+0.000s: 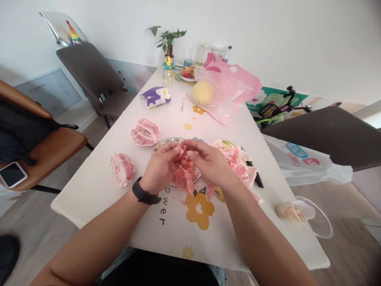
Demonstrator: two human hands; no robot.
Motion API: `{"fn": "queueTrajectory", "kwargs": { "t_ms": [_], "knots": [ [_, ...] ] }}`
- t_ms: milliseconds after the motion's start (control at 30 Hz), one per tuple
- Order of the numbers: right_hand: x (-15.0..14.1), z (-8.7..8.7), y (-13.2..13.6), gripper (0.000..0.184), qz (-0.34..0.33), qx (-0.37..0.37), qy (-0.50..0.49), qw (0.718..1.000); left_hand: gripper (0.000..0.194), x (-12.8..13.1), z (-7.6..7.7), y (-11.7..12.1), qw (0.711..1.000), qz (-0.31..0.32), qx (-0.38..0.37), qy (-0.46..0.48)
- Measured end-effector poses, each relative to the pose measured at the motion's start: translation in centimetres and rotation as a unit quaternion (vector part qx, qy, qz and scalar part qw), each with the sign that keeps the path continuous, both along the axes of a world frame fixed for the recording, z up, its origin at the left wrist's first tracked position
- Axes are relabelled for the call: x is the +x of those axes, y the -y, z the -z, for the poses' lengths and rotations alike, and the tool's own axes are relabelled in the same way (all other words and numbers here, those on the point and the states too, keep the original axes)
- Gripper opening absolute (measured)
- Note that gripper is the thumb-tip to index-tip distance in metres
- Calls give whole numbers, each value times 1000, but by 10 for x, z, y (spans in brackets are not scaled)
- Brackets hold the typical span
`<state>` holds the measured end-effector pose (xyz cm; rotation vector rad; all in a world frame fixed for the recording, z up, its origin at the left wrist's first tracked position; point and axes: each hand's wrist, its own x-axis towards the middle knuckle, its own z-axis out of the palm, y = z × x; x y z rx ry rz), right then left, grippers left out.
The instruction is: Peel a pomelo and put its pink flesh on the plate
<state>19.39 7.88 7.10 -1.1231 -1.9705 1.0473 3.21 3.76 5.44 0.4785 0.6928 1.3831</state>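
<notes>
Both my hands meet above a patterned plate [163, 143], fingers pinched around pieces of pink pomelo flesh [185, 179]. My left hand [159, 165], with a black band on the wrist, grips the flesh from the left. From the right, my right hand [210, 161] closes on the same flesh; its fingertips are partly hidden. More pink pulp seems to lie on the plate beneath. To the left sit two peeled pomelo chunks, an upper one [145, 132] and a lower one [122, 170]. A heap of pink and yellow peel [238, 159] lies right of my right hand.
A black-handled knife [258, 179] pokes out from the peel. Farther back are a pink plastic bag [229, 87] with a yellow fruit, a purple tissue pack [155, 97], a jar [168, 73] and a potted plant [169, 39]. A clear round lid [327, 226] overhangs the right edge.
</notes>
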Motion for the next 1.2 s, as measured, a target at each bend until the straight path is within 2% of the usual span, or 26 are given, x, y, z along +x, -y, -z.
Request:
{"fn": "queueTrajectory", "kwargs": {
  "t_ms": [100, 300, 467, 633, 767, 967, 1033, 1200],
  "knots": [
    [-2, -5, 5, 24, 0, 23, 10, 1000, 12, 1, 2, 1, 999, -6, 8, -30],
    [-5, -1, 5, 10, 70, 84, 39, 993, 16, 2, 5, 1, 998, -16, 20, -56],
    [-9, 3, 4, 11, 104, 126, 51, 985, 14, 3, 7, -1, 997, -21, 22, -68],
    [-14, 9, 9, 12, 137, 167, 52, 975, 13, 4, 5, -2, 999, -11, 10, -30],
    [-13, 8, 12, 11, 93, 164, 77, 979, 14, 5, 1, -1, 1000, -16, -21, 0],
    [-8, -1, 13, 13, 25, 84, 48, 995, 13, 3, 2, 0, 1000, 15, -16, -17],
    [-7, -2, 13, 19, 12, 92, 36, 995, 13, 2, 3, 0, 999, 11, -18, -38],
    [-2, -2, 13, 19, 0, 137, 62, 989, 15, -1, 4, 0, 997, 23, -25, -70]
  ]
}}
